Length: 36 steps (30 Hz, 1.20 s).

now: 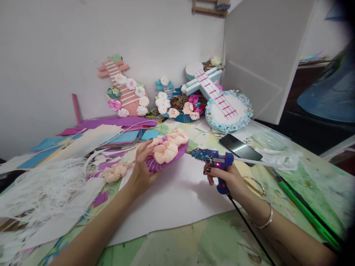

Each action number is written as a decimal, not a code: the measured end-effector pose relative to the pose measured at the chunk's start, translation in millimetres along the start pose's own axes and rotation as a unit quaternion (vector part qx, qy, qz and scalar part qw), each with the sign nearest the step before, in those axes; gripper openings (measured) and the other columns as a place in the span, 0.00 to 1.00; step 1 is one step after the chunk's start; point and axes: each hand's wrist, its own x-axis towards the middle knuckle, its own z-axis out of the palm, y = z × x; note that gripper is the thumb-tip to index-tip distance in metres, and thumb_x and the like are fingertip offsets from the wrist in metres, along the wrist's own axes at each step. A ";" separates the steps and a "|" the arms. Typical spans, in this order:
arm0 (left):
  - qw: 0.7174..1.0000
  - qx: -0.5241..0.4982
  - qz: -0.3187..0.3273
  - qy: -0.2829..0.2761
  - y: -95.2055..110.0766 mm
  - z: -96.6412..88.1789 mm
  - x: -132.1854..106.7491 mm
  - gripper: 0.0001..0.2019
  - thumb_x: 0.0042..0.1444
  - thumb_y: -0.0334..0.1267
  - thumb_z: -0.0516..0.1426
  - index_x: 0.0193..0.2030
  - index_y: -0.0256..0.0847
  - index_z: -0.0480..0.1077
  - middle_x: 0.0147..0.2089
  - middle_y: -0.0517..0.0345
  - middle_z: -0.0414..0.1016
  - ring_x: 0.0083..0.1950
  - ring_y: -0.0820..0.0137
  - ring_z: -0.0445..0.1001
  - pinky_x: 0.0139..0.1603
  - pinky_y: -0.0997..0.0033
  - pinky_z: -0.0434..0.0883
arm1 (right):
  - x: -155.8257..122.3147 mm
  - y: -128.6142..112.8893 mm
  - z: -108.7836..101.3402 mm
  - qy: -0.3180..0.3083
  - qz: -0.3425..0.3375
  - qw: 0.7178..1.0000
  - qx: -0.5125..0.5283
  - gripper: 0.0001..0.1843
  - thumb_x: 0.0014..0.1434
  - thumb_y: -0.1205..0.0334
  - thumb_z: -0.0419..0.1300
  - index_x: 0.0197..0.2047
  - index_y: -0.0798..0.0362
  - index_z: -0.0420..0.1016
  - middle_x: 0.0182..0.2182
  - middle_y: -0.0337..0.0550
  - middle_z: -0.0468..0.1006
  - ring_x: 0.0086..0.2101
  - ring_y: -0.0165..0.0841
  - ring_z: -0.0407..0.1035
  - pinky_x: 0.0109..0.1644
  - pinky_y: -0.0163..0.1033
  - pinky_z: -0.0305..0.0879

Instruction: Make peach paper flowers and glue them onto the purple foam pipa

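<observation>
My left hand (142,166) grips a purple craft piece (181,150) with white strings across its lower part and peach paper flowers (167,147) on top. It is tilted above a white sheet (172,203). Closed around the handle of a blue hot glue gun (213,158) is my right hand (227,177). The gun's red light is lit, and a clear glue stick sticks out of its back. Its nozzle points left, close to the purple edge; whether they touch I cannot tell. One loose peach paper flower (115,172) lies left of my left hand.
Decorated paper instruments (222,105) lean against the back wall. A phone (240,147) and a green cutter (307,212) lie on the right. White paper strips (52,184) heap up on the left near coloured sheets (122,137). The gun's black cord (249,229) runs toward the front edge.
</observation>
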 end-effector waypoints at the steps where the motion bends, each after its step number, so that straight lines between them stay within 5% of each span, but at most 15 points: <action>1: 1.000 0.020 0.016 0.002 -0.6 -0.4 -0.7 0.39 0.50 0.29 0.62 0.64 0.49 0.45 0.66 0.38 0.49 0.67 0.50 0.53 0.54 0.46 0.70 | 0.3 -0.6 -0.2 0.000 -0.005 1.000 0.018 0.06 0.46 0.64 0.64 0.29 0.56 0.74 0.22 0.39 0.76 0.19 0.28 0.66 0.26 0.36 0.61; 6: 0.990 0.109 0.085 -0.023 3.9 -4.3 -0.5 0.27 0.52 0.22 0.58 0.55 0.52 0.61 0.71 0.51 0.33 0.69 0.49 0.51 0.53 0.54 0.73 | 2.6 -0.4 -3.4 0.008 -0.017 0.996 0.086 0.04 0.48 0.64 0.63 0.28 0.56 0.74 0.24 0.39 0.75 0.18 0.26 0.65 0.23 0.34 0.58; 10: 0.985 0.135 0.097 -0.043 9.5 -7.9 2.3 0.25 0.51 0.21 0.58 0.53 0.48 0.64 0.71 0.52 0.32 0.68 0.49 0.51 0.55 0.55 0.72 | 3.4 1.0 -6.0 0.000 -0.026 0.993 0.118 0.02 0.49 0.66 0.62 0.28 0.56 0.74 0.25 0.39 0.74 0.17 0.25 0.63 0.22 0.33 0.56; 19: 0.982 0.133 0.113 -0.071 12.1 -9.2 4.8 0.29 0.52 0.20 0.56 0.58 0.49 0.61 0.69 0.45 0.40 0.68 0.49 0.52 0.58 0.47 0.68 | 2.1 -0.7 -4.7 -0.009 -0.025 0.993 0.119 0.03 0.49 0.66 0.62 0.27 0.57 0.74 0.24 0.39 0.73 0.17 0.24 0.63 0.22 0.32 0.55; 25: 0.985 0.081 0.123 -0.093 13.3 -5.5 5.1 0.32 0.54 0.26 0.59 0.64 0.41 0.53 0.59 0.39 0.64 0.64 0.52 0.57 0.60 0.44 0.62 | 0.2 -0.3 -5.6 -0.014 -0.034 0.993 0.112 0.03 0.49 0.66 0.62 0.28 0.57 0.74 0.25 0.39 0.73 0.17 0.24 0.63 0.22 0.33 0.55; 29: 0.985 0.057 0.113 -0.118 14.6 -0.8 0.7 0.23 0.57 0.35 0.57 0.59 0.37 0.60 0.56 0.40 0.71 0.63 0.54 0.60 0.61 0.48 0.61 | -0.6 -2.1 -6.5 -0.012 -0.036 0.992 0.122 0.02 0.49 0.66 0.62 0.28 0.57 0.74 0.25 0.40 0.73 0.17 0.23 0.62 0.22 0.32 0.55; 36: 0.978 0.053 0.108 -0.171 20.1 2.8 -6.7 0.20 0.58 0.30 0.55 0.57 0.36 0.64 0.56 0.44 0.72 0.62 0.57 0.62 0.61 0.52 0.61 | 0.3 -3.8 -9.0 0.004 -0.035 0.992 0.124 0.03 0.50 0.66 0.62 0.28 0.57 0.73 0.25 0.40 0.73 0.18 0.23 0.60 0.23 0.33 0.56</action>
